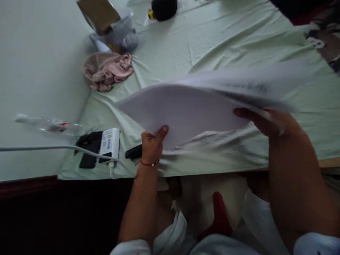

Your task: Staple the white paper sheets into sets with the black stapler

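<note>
Several white paper sheets (pixel 186 109) are held up in a bent shape above a pale green cloth, blurred toward the right, where faint print shows. My left hand (pixel 153 143), with a red string at the wrist, pinches their lower left edge, thumb on top. At the right end, my right hand (pixel 265 120) grips the sheets, its thumb on the near face and its other fingers mostly hidden. A black object (pixel 134 151) lies just left of my left hand, partly covered by it.
On the cloth-covered surface (pixel 212 39), a white power bank (pixel 109 143) with a cable and a black phone (pixel 90 152) lie left. Behind them are a clear bottle (pixel 53 125), pink cloth (pixel 108 71) and plastic bag (pixel 124 35). A black case (pixel 164 9) sits at the back.
</note>
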Demonstrator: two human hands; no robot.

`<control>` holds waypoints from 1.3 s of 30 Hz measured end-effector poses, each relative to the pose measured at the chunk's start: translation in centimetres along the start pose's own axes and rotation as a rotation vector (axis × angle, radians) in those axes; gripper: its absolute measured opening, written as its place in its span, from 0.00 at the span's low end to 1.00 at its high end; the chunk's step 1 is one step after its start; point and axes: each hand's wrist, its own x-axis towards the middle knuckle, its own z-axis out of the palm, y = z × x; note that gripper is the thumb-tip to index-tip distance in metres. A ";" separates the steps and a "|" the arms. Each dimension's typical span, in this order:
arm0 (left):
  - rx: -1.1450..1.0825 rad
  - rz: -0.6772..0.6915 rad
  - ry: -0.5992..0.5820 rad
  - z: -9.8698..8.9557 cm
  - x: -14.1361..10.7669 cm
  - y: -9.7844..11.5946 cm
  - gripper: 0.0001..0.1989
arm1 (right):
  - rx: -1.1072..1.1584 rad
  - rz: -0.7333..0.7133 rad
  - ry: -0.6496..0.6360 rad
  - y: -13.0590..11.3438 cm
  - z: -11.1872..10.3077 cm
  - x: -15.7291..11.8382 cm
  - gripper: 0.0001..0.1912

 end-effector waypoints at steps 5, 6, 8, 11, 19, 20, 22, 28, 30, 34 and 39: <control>-0.068 -0.106 0.018 0.5 -0.5 0.2 0.28 | 0.123 0.028 -0.080 1.8 -0.9 0.6 0.15; -0.050 -0.136 -0.022 0.5 -0.5 0.0 0.30 | 0.135 0.019 -0.071 1.9 -0.8 0.7 0.15; 0.004 -0.156 -0.095 0.4 -0.5 -0.6 0.34 | 0.143 -0.026 -0.052 2.0 -0.7 0.8 0.14; 0.080 -0.065 -0.105 -0.1 -0.4 -1.0 0.36 | 0.159 -0.103 -0.041 1.7 -0.5 0.6 0.12; 0.298 0.060 -0.189 -3.1 -0.5 -0.7 0.33 | 0.072 -0.197 -0.096 1.3 -0.5 0.2 0.14; 0.347 0.039 -0.210 -3.2 -0.4 -0.7 0.33 | 0.039 -0.168 -0.108 1.4 -0.5 0.3 0.16; 0.391 0.001 -0.226 -3.1 -0.3 -0.9 0.33 | 0.008 -0.143 -0.111 1.6 -0.4 0.4 0.19; 0.310 0.012 -0.199 -2.1 -0.5 -1.1 0.27 | -0.023 -0.149 -0.107 1.7 -0.8 0.5 0.18; 0.422 -0.022 -0.242 -1.9 -0.5 -1.1 0.21 | -0.115 -0.087 -0.134 1.5 -1.0 0.4 0.20; 0.492 0.019 -0.223 -2.0 -0.4 -1.1 0.16 | -0.170 -0.074 -0.069 1.3 -1.0 0.1 0.23; 0.466 0.058 -0.240 -1.6 -0.9 -1.2 0.23 | -0.151 -0.064 -0.037 1.5 -1.0 0.1 0.26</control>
